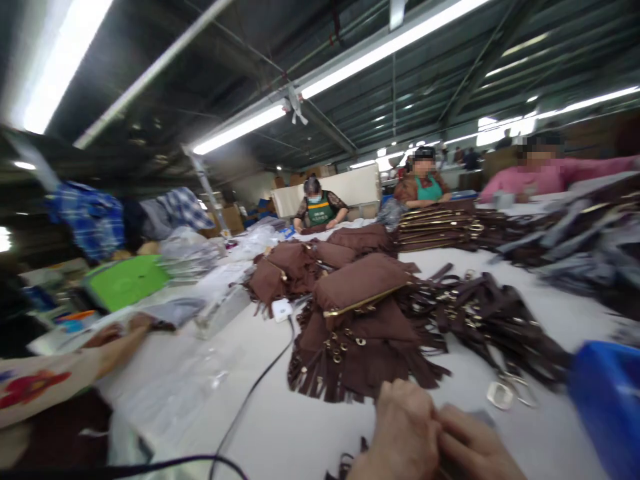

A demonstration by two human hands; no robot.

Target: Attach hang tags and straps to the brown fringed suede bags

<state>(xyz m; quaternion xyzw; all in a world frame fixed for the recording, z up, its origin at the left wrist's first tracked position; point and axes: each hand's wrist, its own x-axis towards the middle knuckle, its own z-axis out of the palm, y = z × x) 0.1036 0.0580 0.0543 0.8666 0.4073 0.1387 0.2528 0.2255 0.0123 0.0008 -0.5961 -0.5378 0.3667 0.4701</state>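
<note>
At the bottom edge, my left hand is closed, its fingers bent and pressed together. My right hand is closed beside it, and the two hands touch. Between them shows a bit of a brown fringed bag, mostly hidden by my hands and the frame edge; dark fringe and a metal ring peek out left of my left wrist. Just beyond my hands lies a pile of brown fringed bags with gold zips and rings. To its right is a heap of dark brown straps with metal clasps.
A blue bin stands at the right edge. A black cable runs to a white device. At left, a co-worker's floral-sleeved arm reaches over plastic bags. Other people sit at the far side behind stacked brown pieces.
</note>
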